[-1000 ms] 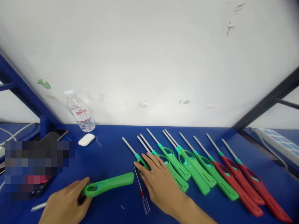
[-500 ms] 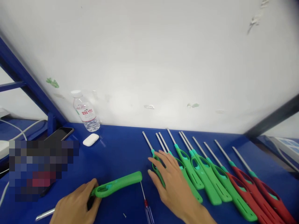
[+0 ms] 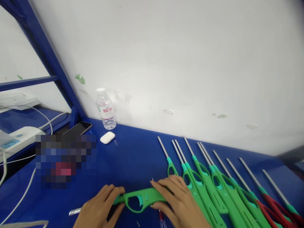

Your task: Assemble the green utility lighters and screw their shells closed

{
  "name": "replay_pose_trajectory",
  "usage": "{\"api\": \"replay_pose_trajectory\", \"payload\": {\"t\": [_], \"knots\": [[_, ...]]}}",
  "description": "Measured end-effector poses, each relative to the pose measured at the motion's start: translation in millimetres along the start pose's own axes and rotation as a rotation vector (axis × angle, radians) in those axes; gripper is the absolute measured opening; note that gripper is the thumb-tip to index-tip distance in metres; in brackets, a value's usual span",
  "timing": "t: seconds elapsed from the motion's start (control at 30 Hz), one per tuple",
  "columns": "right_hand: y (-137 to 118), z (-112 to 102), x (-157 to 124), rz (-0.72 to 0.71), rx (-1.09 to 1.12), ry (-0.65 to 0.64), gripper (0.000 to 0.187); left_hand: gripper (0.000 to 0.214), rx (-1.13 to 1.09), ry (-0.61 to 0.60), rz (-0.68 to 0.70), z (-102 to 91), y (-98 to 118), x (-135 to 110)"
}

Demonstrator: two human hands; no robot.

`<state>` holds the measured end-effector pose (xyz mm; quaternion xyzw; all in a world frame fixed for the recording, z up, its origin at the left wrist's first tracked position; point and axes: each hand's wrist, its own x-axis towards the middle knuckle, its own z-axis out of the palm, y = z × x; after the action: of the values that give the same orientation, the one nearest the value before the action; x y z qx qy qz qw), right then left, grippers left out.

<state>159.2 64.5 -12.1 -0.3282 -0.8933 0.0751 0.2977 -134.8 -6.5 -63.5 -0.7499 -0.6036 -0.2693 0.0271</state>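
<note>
A green gas lighter (image 3: 146, 197) with a teal trigger lies crosswise between my hands, its metal tube pointing left. My left hand (image 3: 101, 207) is closed round the neck, where the tube meets the body. At the other end, my right hand (image 3: 178, 201) grips the handle between thumb and fingers. Partly under my right hand is a screwdriver (image 3: 162, 220) with a clear and red handle; its shaft is mostly hidden. A small screw (image 3: 138, 223) lies on the blue table (image 3: 133, 152) below the lighter. Other green lighters (image 3: 209, 190) lie just right of my right hand.
Red lighters (image 3: 270, 202) continue the row at the far right. A water bottle (image 3: 106, 110) stands by the white wall, with a white case (image 3: 107, 137) before it. On the left are a phone (image 3: 79, 129), a blurred-out patch, a power strip (image 3: 26, 139) and cables.
My right hand has left the row of lighters and taken hold of the handle end of the lighter in my left hand. The lighter has turned nearly level. The view has swung left.
</note>
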Motion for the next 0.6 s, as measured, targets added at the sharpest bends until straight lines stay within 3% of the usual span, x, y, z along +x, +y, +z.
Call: {"api": "replay_pose_trajectory", "payload": {"t": [0.2,0.47,0.6], "knots": [[1.4,-1.6,16.4,-0.041,-0.05,-0.031,0.049,0.045,-0.113,0.031,0.01,-20.2,-0.8,20.1],[8.1,8.5,11.4,-0.013,-0.062,0.045,0.044,0.025,-0.148,0.075,0.001,-19.7,3.9,21.5],[7.0,10.3,9.6,-0.014,-0.068,0.035,0.046,0.027,-0.181,0.091,0.013,-20.5,5.6,21.8]]}}
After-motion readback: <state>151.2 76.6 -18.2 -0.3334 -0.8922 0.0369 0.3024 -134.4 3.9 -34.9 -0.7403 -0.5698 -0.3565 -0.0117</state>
